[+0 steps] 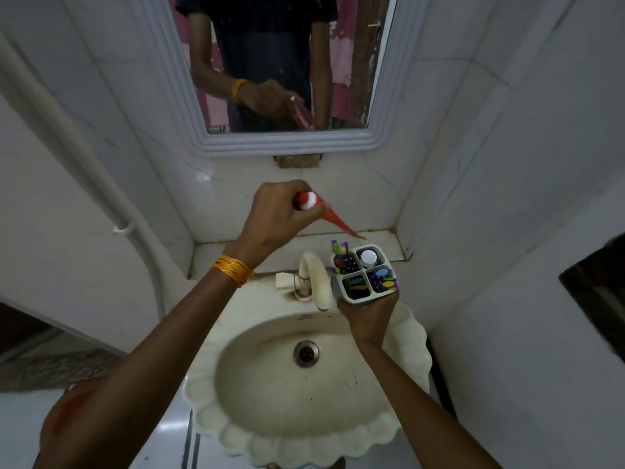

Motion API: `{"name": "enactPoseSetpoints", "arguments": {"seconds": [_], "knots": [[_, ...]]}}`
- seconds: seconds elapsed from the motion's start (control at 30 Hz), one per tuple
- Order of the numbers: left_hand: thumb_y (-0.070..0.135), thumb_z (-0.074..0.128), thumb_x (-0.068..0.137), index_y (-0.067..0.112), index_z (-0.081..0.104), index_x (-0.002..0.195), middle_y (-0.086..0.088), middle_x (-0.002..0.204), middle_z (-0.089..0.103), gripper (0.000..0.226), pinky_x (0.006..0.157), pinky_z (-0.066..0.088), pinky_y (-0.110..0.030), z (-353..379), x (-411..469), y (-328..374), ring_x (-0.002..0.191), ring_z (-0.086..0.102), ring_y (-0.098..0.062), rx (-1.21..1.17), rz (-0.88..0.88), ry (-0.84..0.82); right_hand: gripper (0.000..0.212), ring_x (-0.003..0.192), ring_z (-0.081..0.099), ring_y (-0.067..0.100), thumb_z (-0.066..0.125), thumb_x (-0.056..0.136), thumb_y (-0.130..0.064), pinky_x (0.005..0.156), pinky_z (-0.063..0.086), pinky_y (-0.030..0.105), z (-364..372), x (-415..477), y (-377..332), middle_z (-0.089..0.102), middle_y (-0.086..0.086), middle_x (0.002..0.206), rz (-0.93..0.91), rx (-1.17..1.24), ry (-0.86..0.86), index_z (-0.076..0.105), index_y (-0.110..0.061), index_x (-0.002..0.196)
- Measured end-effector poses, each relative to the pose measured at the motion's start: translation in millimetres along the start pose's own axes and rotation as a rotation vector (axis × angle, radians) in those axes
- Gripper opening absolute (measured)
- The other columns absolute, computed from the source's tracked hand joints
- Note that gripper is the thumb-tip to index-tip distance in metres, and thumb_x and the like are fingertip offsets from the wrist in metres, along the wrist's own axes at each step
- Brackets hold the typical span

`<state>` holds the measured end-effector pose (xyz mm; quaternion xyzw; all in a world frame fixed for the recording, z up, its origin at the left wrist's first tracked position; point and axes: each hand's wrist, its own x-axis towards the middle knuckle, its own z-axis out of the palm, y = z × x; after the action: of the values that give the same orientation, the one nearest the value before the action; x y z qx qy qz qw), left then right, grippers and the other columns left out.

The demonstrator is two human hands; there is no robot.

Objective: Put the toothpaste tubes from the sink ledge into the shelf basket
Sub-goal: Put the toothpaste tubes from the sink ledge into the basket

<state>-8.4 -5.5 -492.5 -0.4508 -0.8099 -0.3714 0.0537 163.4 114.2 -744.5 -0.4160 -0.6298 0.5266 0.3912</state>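
My left hand grips a red toothpaste tube near its white cap, holding it in the air above the tiled sink ledge, flat end pointing down to the right. My right hand holds up a small white basket by its underside, just right of the tap. The basket has four compartments; they hold toothbrushes with coloured handles and a white-capped item in the far right one. The tube's tail ends just behind the basket, apart from it.
A cream tap stands at the back of the scalloped cream sink. A framed mirror hangs on the tiled wall above the ledge. A white pipe runs down the left wall. Tiled walls close in on both sides.
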Motion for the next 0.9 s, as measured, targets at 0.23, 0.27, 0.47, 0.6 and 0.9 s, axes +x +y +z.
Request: {"name": "enactPoseSetpoints", "arguments": {"seconds": [0.23,0.27,0.47,0.6,0.9], "knots": [[0.042,0.071,0.080,0.009,0.069,0.079,-0.007,0.070,0.069,0.032,0.062,0.050,-0.034,25.9,-10.1,36.5,0.064,0.061,-0.024,0.178,0.017,-0.284,0.111,0.124,0.075,0.034,0.112,0.051,-0.019,0.097,0.065,0.059,3.7,15.3,7.7,0.072,0.015,0.134,-0.002,0.004,-0.024,0.054,0.001,0.143],[0.040,0.071,0.080,0.009,0.069,0.079,-0.008,0.073,0.070,0.032,0.063,0.051,-0.035,30.8,-12.9,39.6,0.067,0.062,-0.025,0.195,0.009,-0.310,0.109,0.122,0.075,0.034,0.112,0.051,-0.020,0.097,0.065,0.058,3.3,15.9,7.5,0.073,0.015,0.133,-0.034,0.005,-0.030,0.056,0.000,0.142],[0.039,0.068,0.081,0.006,0.066,0.078,-0.012,0.073,0.064,0.033,0.060,0.040,-0.032,66.2,-27.0,49.0,0.072,0.061,-0.030,0.283,-0.055,-0.377,0.118,0.122,0.074,0.026,0.112,0.042,-0.037,0.099,0.064,0.055,2.7,14.3,15.3,0.072,0.004,0.133,-0.032,-0.051,0.008,0.056,-0.019,0.144],[0.037,0.066,0.081,0.004,0.068,0.091,-0.018,0.092,0.070,0.034,0.065,0.041,-0.031,93.7,-35.2,52.1,0.086,0.066,-0.036,0.375,-0.083,-0.430,0.128,0.126,0.071,0.030,0.110,0.039,-0.040,0.103,0.061,0.057,1.5,12.7,26.3,0.068,0.007,0.137,-0.002,-0.079,0.005,0.049,-0.014,0.148],[0.042,0.063,0.089,0.007,0.068,0.104,-0.013,0.105,0.071,0.038,0.075,0.048,-0.036,129.8,-42.4,52.3,0.099,0.067,-0.032,0.488,-0.112,-0.519,0.119,0.123,0.060,0.007,0.109,0.046,-0.010,0.104,0.048,0.010,-7.8,-1.2,-5.5,0.059,-0.001,0.135,-0.045,-0.091,-0.033,0.045,0.003,0.146]]}}
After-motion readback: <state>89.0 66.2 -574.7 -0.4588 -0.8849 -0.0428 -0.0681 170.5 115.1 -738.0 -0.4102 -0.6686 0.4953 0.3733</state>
